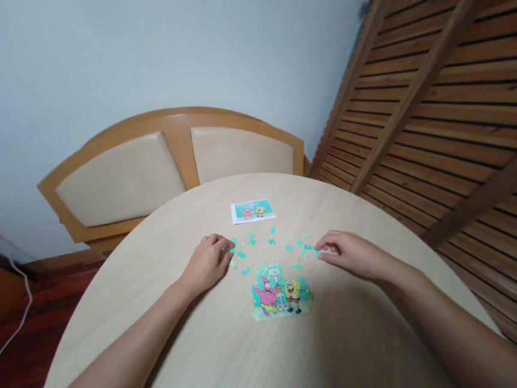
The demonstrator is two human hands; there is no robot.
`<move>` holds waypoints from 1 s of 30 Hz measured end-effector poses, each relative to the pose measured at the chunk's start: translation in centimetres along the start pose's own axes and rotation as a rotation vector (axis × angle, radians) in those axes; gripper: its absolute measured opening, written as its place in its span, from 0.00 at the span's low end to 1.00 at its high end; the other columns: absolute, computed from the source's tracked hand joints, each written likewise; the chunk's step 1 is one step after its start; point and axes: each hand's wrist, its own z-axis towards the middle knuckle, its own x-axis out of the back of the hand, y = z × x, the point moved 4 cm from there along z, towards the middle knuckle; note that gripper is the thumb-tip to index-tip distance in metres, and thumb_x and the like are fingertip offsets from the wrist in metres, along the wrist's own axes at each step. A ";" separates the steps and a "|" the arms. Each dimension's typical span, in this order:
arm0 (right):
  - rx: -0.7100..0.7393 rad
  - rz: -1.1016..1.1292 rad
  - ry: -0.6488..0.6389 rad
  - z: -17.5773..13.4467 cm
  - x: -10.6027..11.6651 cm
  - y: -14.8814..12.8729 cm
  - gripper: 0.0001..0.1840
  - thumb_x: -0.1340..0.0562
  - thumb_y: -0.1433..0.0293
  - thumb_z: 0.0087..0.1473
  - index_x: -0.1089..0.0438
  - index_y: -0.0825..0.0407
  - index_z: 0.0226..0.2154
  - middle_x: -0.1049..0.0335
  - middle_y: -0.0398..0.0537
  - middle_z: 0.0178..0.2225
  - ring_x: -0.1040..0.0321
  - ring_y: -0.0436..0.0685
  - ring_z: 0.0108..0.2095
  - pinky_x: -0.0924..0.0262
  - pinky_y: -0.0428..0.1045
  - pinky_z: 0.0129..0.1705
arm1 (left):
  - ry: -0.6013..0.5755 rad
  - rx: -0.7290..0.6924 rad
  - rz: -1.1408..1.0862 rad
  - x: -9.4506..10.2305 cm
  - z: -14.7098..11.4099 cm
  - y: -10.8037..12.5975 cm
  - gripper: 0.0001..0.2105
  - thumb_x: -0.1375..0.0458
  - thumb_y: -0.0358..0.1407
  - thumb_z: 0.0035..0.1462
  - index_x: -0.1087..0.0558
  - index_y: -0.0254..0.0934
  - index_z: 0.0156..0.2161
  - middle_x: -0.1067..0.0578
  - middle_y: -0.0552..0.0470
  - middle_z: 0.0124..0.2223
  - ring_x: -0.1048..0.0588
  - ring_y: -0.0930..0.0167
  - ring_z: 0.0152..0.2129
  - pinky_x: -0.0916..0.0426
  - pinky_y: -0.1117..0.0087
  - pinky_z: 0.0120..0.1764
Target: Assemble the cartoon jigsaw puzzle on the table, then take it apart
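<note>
On the round, pale-wood counter (pixel 219 360), one multicoloured cartoon jigsaw (pixel 280 293) is lying partly joined, while small teal pieces (pixel 252 242) are waiting loose beyond, bent left hand (pixel 205 262) and right hand (pixel 348 251) resting beside them, grip unclear.

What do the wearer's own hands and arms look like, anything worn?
Left hand and right hand: no gloves. Left forearm and right forearm: no sleeves in view. No watch, bracelet or cable visible on either wrist.
</note>
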 end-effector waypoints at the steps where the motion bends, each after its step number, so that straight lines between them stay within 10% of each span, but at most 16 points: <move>1: -0.003 -0.001 0.000 0.0 0.0 -0.1 0.14 0.40 0.61 0.58 0.23 0.51 0.38 0.23 0.53 0.38 0.27 0.60 0.37 0.35 0.53 0.41 | 0.002 0.006 -0.010 0.0 0.1 -0.1 0.08 0.46 0.36 0.63 0.27 0.39 0.44 0.27 0.44 0.45 0.29 0.59 0.43 0.32 0.55 0.49; 30: 0.006 0.024 -0.003 0.0 -0.4 0.8 0.15 0.40 0.61 0.58 0.25 0.52 0.43 0.25 0.55 0.42 0.28 0.60 0.40 0.34 0.54 0.45 | -0.016 -0.094 -0.205 -0.5 0.3 -0.9 0.05 0.46 0.36 0.64 0.31 0.39 0.44 0.26 0.46 0.47 0.30 0.62 0.47 0.36 0.56 0.53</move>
